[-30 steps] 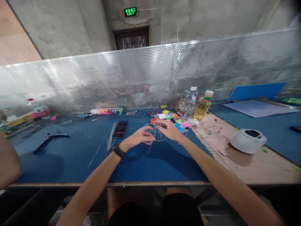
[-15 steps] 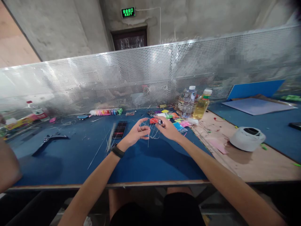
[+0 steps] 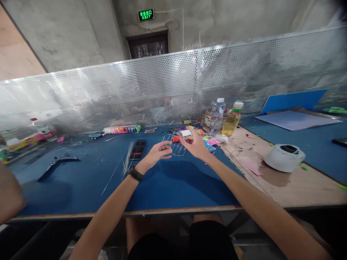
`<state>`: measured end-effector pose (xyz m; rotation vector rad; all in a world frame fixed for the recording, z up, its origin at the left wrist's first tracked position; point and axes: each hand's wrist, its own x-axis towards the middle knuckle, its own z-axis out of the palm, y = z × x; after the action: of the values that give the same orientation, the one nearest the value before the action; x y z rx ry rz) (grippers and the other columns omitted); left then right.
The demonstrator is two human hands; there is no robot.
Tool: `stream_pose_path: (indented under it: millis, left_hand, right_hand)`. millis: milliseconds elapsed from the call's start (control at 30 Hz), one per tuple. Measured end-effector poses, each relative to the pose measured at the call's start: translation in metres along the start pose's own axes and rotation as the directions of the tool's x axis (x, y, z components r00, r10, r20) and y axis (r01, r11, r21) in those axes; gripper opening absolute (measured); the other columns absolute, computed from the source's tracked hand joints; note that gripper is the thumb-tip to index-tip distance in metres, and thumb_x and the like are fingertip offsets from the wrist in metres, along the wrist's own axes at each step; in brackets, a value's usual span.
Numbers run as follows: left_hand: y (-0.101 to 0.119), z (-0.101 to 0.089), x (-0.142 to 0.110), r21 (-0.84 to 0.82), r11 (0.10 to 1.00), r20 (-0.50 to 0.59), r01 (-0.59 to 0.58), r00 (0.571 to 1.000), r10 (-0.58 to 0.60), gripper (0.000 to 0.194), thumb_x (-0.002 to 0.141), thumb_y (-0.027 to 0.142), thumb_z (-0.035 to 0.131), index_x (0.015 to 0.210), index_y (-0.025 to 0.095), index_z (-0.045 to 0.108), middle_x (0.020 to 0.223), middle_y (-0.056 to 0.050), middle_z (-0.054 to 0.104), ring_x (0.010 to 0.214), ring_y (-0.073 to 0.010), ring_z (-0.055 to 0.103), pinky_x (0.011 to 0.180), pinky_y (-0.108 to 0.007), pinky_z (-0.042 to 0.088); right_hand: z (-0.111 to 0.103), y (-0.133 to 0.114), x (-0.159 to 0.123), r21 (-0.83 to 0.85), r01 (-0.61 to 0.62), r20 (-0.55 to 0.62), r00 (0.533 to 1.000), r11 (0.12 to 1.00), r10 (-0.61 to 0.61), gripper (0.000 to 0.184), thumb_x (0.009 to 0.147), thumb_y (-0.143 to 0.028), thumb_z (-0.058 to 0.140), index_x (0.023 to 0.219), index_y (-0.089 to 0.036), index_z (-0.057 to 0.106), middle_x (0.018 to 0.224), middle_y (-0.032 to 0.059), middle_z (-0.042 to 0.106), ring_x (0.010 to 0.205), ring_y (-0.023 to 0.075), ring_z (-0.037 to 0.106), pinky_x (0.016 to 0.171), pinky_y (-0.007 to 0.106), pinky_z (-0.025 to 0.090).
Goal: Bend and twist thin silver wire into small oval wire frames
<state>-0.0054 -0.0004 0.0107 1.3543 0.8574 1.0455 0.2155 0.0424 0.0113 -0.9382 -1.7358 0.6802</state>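
Observation:
A thin wire frame point(image 3: 177, 148), bent into a small open cage shape, is held up above the blue tabletop between my hands. My left hand point(image 3: 158, 151), with a dark band on its wrist, pinches the frame's left side between thumb and fingers. At the right side my right hand point(image 3: 197, 144) has its thumb on the wires, with the index finger raised and spread away. Behind the frame lie colourful small packets point(image 3: 186, 133), one of them red. Left of my left hand are a phone point(image 3: 138, 148) and a bundle of loose straight wires point(image 3: 126, 160).
Two bottles, one clear point(image 3: 217, 117) and one with yellow liquid point(image 3: 232, 119), stand at the back right. A white spool-like object point(image 3: 284, 157) sits on the bare board. Dark pliers-like tool point(image 3: 57, 162) lies left. Another person's arm point(image 3: 10, 189) shows at the left edge.
My right index finger has lifted and opened away from the wire frame. The frame has turned slightly, and my left fingers have shifted a little on it.

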Motion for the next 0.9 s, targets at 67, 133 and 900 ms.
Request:
stream_pose_path:
  millis: [67,133,900]
  left_hand:
    - [-0.002,-0.002,0.001,0.018,1.0,-0.055,0.002,0.999,-0.001,0.048,0.076,0.028,0.076,0.12,0.018,0.059,0.092,-0.002,0.059,0.086,-0.0125,0.062,0.084,-0.035,0.055]
    - [-0.002,-0.003,0.001,0.035,0.999,-0.083,0.003,0.997,0.0,0.047,0.076,0.028,0.076,0.119,0.018,0.059,0.093,-0.003,0.059,0.088,-0.0143,0.063,0.083,-0.036,0.056]
    - [0.002,0.01,-0.003,0.093,0.985,0.084,-0.145,0.987,0.137,0.068,0.068,0.024,0.081,0.128,0.021,0.049,0.088,-0.001,0.063,0.081,-0.0163,0.067,0.08,-0.034,0.053]
  right_hand:
    - [0.0,-0.004,-0.001,0.06,-0.03,0.058,0.998,0.998,0.026,0.073,0.086,-0.037,0.061,0.149,-0.023,0.028,0.079,0.0049,0.069,0.053,0.0184,0.062,0.058,0.038,0.055]
    - [-0.002,-0.007,-0.002,0.104,-0.053,0.073,0.996,0.993,0.045,0.072,0.086,-0.035,0.06,0.149,-0.023,0.028,0.08,0.0056,0.07,0.05,0.0182,0.061,0.055,0.038,0.054]
    - [-0.006,-0.013,0.007,0.511,-0.337,0.279,0.935,0.791,0.218,0.046,0.075,-0.035,0.066,0.119,-0.02,0.064,0.099,0.0083,0.073,0.039,0.0048,0.044,0.035,0.022,0.035]
